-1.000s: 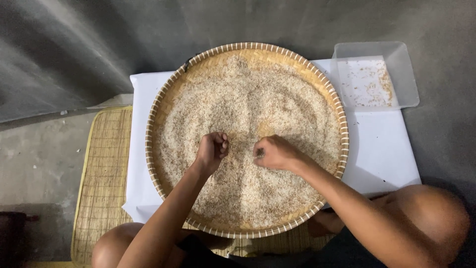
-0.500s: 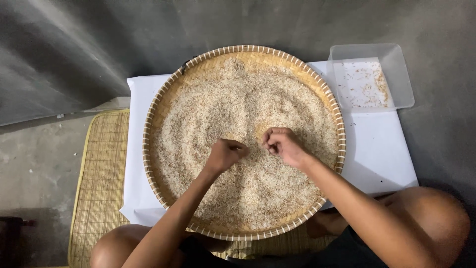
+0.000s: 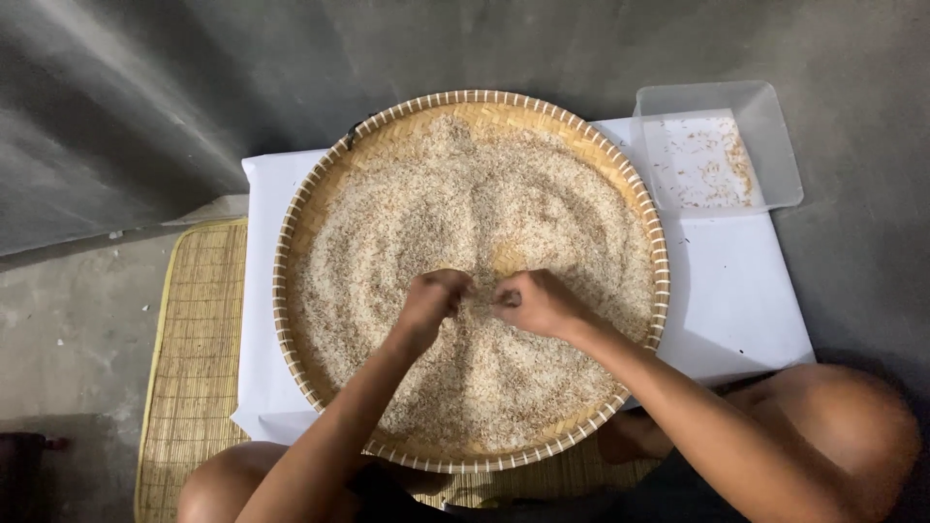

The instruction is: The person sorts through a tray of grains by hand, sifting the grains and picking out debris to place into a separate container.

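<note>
A large round woven tray [image 3: 300, 208] lies on a white cloth and is covered with pale rice grains [image 3: 455, 203]. My left hand [image 3: 433, 300] and my right hand [image 3: 536, 302] rest on the rice near the tray's middle, almost touching each other. Both have their fingers curled inward, pinching at grains. I cannot tell whether anything is held between the fingertips. A small bare patch of tray shows just above the hands.
A clear plastic container [image 3: 781, 145] with a few scattered grains sits at the tray's upper right on the white cloth [image 3: 741, 300]. A woven mat [image 3: 194, 349] lies at the left on the grey concrete floor. My knees flank the tray's near edge.
Both hands have moved toward each other and slightly rightward, now nearly meeting at the tray's middle. The camera view has shifted a little.
</note>
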